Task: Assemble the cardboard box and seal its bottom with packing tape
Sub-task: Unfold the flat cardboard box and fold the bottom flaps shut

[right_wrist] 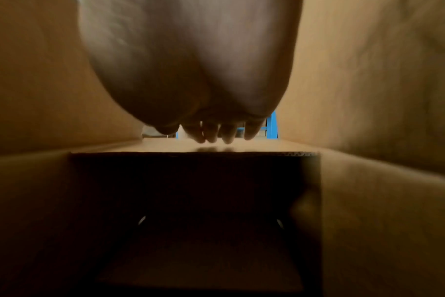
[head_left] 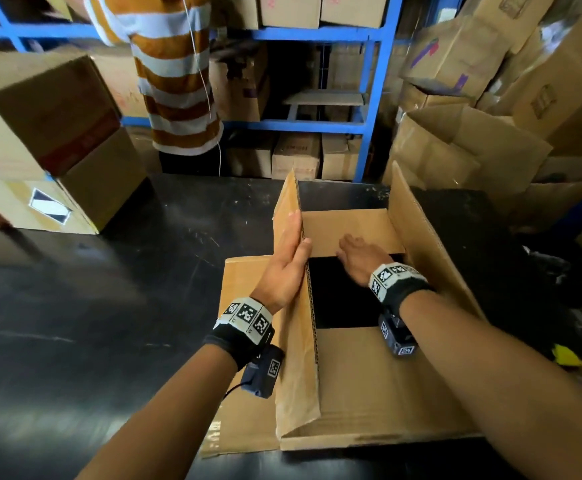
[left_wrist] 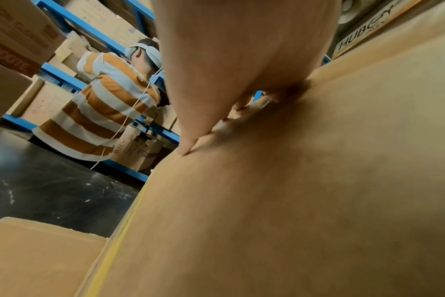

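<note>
Under both hands, on the black table (head_left: 116, 306), stands the cardboard box (head_left: 362, 386) with its flaps uppermost. The left hand (head_left: 287, 261) lies flat against the outer face of the left long flap (head_left: 296, 358), fingers straight and together, thumb on the flap's top edge; the flap stands nearly upright. In the left wrist view the fingers (left_wrist: 191, 140) press along the cardboard with nothing gripped.

To the right of that hand, the right hand (head_left: 360, 256) reaches down between the 2 long flaps, fingers extended onto the far short flap (head_left: 348, 230), which is folded inward. The right wrist view shows 4 fingertips (right_wrist: 228, 137) just above or on that flap; contact cannot be confirmed. Nothing is held.

Beyond the right wrist, the right long flap (head_left: 428, 244) leans outward. Between the hands, the box interior (head_left: 341, 292) is open and dark. Nearer than the wrists, the near short flap (head_left: 379, 368) lies folded in.

Past the fingertips, a person in an orange-and-white striped shirt (head_left: 175, 81) stands at blue shelving (head_left: 369, 109) stacked with cartons.
</note>
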